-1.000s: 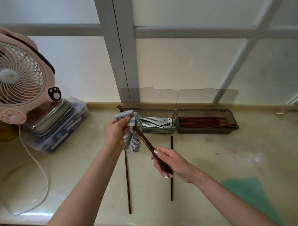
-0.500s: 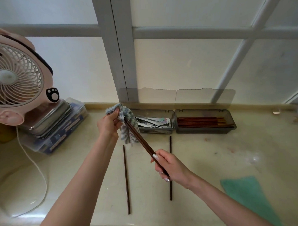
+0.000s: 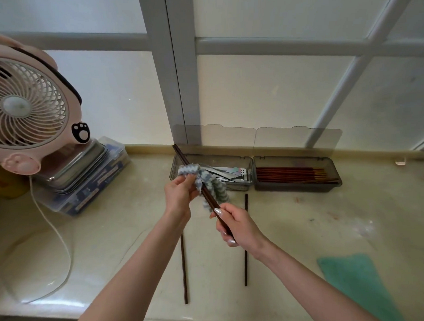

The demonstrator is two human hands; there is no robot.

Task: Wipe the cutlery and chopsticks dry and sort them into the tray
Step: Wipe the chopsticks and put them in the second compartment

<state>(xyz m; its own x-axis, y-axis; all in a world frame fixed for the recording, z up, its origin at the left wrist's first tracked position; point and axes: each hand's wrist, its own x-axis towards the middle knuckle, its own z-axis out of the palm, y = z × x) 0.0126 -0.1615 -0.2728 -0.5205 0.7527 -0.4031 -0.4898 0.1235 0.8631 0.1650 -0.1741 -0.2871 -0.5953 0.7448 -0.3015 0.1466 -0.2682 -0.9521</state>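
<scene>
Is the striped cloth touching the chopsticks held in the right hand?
Touching. The head view shows the striped cloth wrapped round the held chopsticks, pinched there by the left hand; no gap shows.

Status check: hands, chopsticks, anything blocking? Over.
Left hand grips striped cloth around chopstick pair. Right hand grips pair's lower end. Two loose chopsticks lie on counter; nothing blocks tray.

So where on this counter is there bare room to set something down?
Widest bare patch: beige countertop between the right loose dark chopstick, the green cloth and the grey tray's chopstick compartment. Another between the white fan cord and the left loose dark chopstick. Crowded: back left, pink fan over stacked containers.
</scene>
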